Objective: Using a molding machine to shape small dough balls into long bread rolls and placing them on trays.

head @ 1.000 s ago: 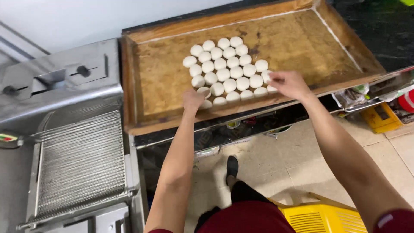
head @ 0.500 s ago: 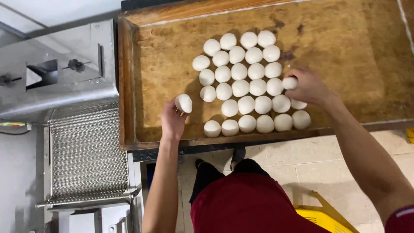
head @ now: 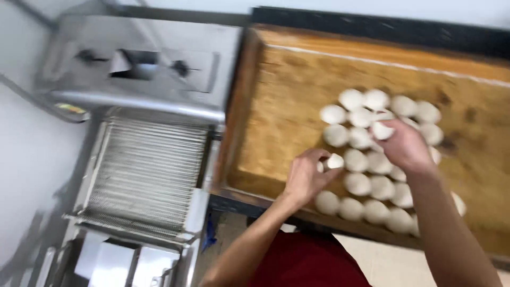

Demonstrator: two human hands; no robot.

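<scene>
A large wooden tray [head: 287, 95] holds several round white dough balls [head: 361, 183] laid in rows. My left hand [head: 305, 178] hovers over the tray's near left part with one dough ball [head: 334, 161] pinched in its fingers. My right hand [head: 406, 146] is over the middle of the rows and grips another dough ball [head: 382, 130] at its fingertips. Both forearms reach in from the bottom of the view and hide some of the balls. The frame is blurred by motion.
A stainless steel machine [head: 149, 69] with a wire-mesh conveyor [head: 151, 172] stands to the left of the tray. A dark counter edge [head: 382, 26] runs behind the tray. My red garment [head: 313, 263] and pale floor show below.
The view has swung left, bringing the steel machine in. My left hand has moved inward over the tray with its ball. My right hand has lifted a ball from the rows.
</scene>
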